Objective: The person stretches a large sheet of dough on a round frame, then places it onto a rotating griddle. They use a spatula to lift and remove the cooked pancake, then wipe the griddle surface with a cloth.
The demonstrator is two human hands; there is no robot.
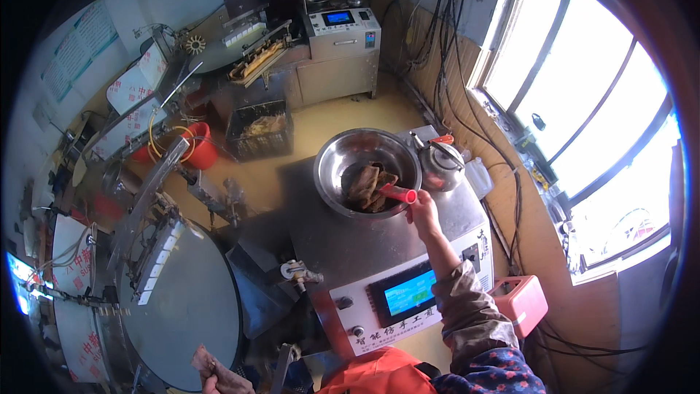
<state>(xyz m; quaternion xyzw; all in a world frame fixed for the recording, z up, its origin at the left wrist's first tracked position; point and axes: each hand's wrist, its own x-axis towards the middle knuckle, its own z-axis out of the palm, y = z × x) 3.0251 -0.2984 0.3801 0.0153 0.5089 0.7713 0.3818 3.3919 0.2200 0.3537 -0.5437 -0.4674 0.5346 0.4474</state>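
A wide stainless steel bowl [325, 168] sits on the metal top of a machine, with crumpled brown cloths [362, 184] inside. Across its near right rim lies a tool with a red tubular handle [399, 193]; its far end is lost among the cloths. My right hand [423, 216] is at the outer end of that handle, fingers closed against it, though the grip is partly hidden. Low in the picture, beside the round griddle plate [179, 306], my left hand [217, 382] pinches a brownish-pink piece of cloth [211, 362]. The bottom edge cuts that hand off.
Right of the bowl stands a metal kettle [442, 166]. The machine's front carries a lit screen [410, 295] and knobs. A pink box [521, 305] is by the wall. Farther back are a black crate [259, 131], a red bucket [200, 147] and another griddle machine [341, 36].
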